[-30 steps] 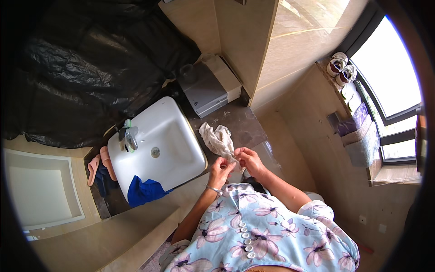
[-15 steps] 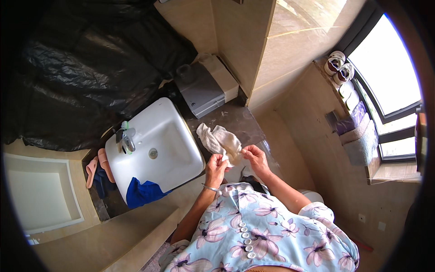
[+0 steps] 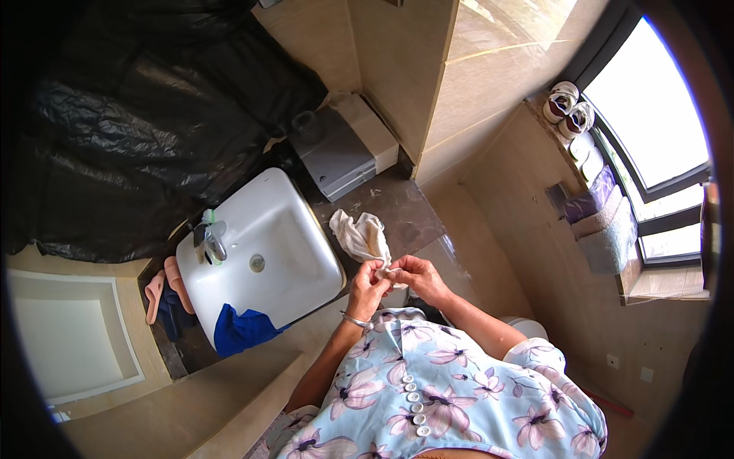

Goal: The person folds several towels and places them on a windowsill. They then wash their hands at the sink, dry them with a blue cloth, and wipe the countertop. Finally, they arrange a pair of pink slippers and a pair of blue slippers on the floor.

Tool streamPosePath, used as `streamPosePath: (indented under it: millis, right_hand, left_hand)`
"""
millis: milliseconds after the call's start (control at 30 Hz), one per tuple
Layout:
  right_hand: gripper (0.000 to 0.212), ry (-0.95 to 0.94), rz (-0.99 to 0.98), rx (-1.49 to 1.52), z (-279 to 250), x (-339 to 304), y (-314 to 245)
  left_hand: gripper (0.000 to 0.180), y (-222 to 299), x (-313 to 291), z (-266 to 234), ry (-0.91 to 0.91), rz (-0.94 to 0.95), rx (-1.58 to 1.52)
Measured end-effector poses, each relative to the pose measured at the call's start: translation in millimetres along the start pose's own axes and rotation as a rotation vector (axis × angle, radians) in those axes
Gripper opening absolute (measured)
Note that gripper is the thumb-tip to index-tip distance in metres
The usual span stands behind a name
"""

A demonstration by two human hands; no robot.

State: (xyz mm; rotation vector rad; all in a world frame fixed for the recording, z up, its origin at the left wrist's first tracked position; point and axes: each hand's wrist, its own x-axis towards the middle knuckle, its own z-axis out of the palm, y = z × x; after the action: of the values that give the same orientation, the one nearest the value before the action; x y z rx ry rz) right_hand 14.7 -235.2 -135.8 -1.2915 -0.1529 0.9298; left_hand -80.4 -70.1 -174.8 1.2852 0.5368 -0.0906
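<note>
A crumpled off-white cloth point(image 3: 360, 235) lies partly on the dark counter point(image 3: 413, 216), to the right of the sink. Its near end is bunched up between my two hands. My left hand point(image 3: 369, 288) pinches that gathered end, fingers bent round it. Close against it, my right hand point(image 3: 419, 278) grips the same end between thumb and fingers. The fingertips of both hands almost touch, and the bit of cloth between them is mostly hidden. Exactly what kind of cloth it is cannot be made out.
Left of my hands is a white sink point(image 3: 294, 260) with a metal tap point(image 3: 214, 241). A blue cloth point(image 3: 243, 330) hangs over its near rim. Pink slippers point(image 3: 177, 283) lie beyond. A grey box point(image 3: 336, 157) stands behind the counter; shoes point(image 3: 566, 107) sit on the windowsill.
My hands have come together; the right one moved left and slightly down to the left one. The near part of the cloth, spread between them before, is now gathered into a narrow bunch.
</note>
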Motion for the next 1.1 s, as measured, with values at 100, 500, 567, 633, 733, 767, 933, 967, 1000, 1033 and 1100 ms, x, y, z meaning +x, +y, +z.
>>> streamPosePath:
  millis: [100, 500, 567, 633, 733, 767, 933, 967, 1000, 1033, 1100]
  right_hand:
    - [0.013, 0.094, -0.069, -0.111, 1, 3, 4]
    - [0.012, 0.190, -0.320, -0.260, 18, -7, 9]
    - [0.013, 0.194, -0.326, -0.278, 17, -7, 10]
    - [0.015, 0.184, -0.328, -0.312, 17, -8, 7]
    - [0.019, 0.141, -0.311, -0.362, 19, -12, -5]
    - [0.020, 0.125, -0.311, -0.378, 20, -14, -8]
    - [0.023, 0.043, -0.326, -0.468, 13, -13, -16]
    - [0.023, 0.032, -0.325, -0.485, 12, -12, -18]
    - [0.022, 0.031, -0.327, -0.496, 12, -13, -20]
    - [0.021, 0.032, -0.347, -0.515, 10, -14, -20]
    - [0.019, 0.039, -0.409, -0.555, 6, -18, -18]
  left_hand:
    - [0.040, 6, -3, 0, -0.014, -0.008, -0.034]
    - [0.042, 12, -6, 0, -0.089, 0.058, -0.166]
    - [0.038, 18, -8, -1, -0.104, 0.055, -0.192]
    - [0.033, 23, -9, -3, -0.099, 0.044, -0.167]
    - [0.027, 22, -9, -4, -0.085, 0.046, -0.085]
    - [0.026, 21, -9, -5, -0.082, 0.047, -0.065]
    - [0.022, 23, -13, -4, -0.090, -0.028, -0.130]
    - [0.022, 25, -15, -3, -0.099, -0.048, -0.151]
    - [0.022, 27, -16, -3, -0.118, -0.064, -0.172]
    - [0.022, 27, -17, -4, -0.153, -0.071, -0.180]
    - [0.021, 28, -17, -10, -0.239, -0.079, -0.183]
